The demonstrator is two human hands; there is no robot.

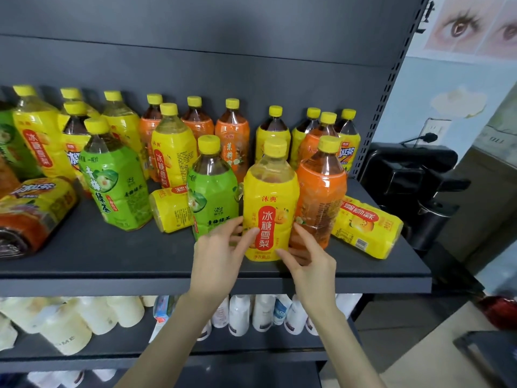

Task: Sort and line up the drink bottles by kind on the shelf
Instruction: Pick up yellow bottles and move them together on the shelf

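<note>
Yellow-labelled, yellow-capped plastic bottle (270, 208) stands upright at lower centre-right, near the dark shelf's (112, 247) front edge. Left hand (218, 253) and right hand (310, 264) flank its base, fingers nearly straight and touching it, probably to square its label forward.

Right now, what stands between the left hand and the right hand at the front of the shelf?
In the head view, one upright yellow bottle with a red label stands between the left hand and the right hand.
</note>
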